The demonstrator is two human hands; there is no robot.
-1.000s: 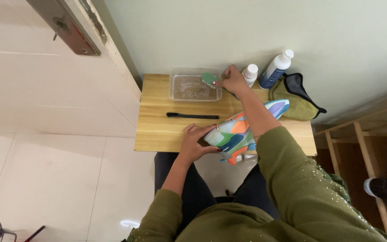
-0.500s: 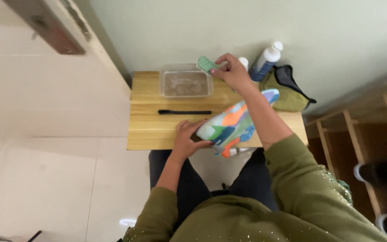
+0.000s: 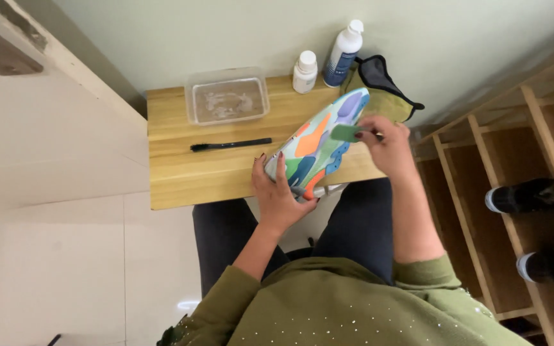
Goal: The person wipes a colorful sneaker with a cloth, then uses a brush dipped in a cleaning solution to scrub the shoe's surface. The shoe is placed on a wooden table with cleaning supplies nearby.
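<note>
Here, a multicoloured sneaker [image 3: 318, 146] lies tilted over the front edge of the wooden tabletop [image 3: 181, 173], its heel gripped by your left hand [image 3: 280, 192], fingers wrapped around it. Your right hand [image 3: 386, 144] pinches a small green brush [image 3: 345, 132] closed against the shoe's side. Behind sit a clear plastic tub [image 3: 227, 97], a black brush [image 3: 230, 145], two bottles [image 3: 305, 71] and an olive cloth [image 3: 386, 96].

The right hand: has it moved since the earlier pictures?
Yes. The right hand with its small green brush has left the clear tray and come back to the colourful shoe.
</note>
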